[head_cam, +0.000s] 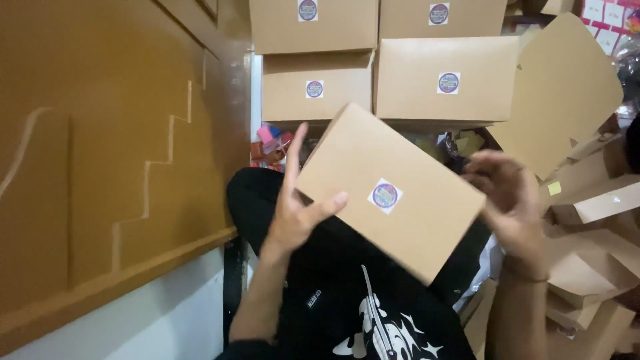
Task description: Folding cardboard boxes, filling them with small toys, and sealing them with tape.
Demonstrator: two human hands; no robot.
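While the cardboard box (400, 220) hangs tilted in the air over the person's lap, it is carried by nothing but the two hands, one at each end. It is closed, plain brown, with a round purple sticker (385, 195) on its upper face. It sits well in front of the stacked boxes (447, 77) of the same kind behind it.

The left hand (297, 213) meets the box's near left edge. Its grip is apart: the fingers are spread and point upward beside the edge, and only the thumb lies across the top face. The right hand (510, 193) is at the far right corner with its fingers curled. It is blurred, so I cannot tell whether its grip has closed on the corner or only rests against it.

By my reading, the step in hand is the turning or passing of a finished box between the hands, midway through, with neither hand firmly set. A further move would call for a surer hold first. The left fingers would need to wrap under the edge, because a thumb alone gives little purchase on smooth card.

A loose flat cardboard sheet (567, 87) leans at the upper right. Folded blanks (593, 267) are heaped at the right, and a brown wooden panel (100, 167) fills the left. Black clothing with a white print (373, 320) shows below.
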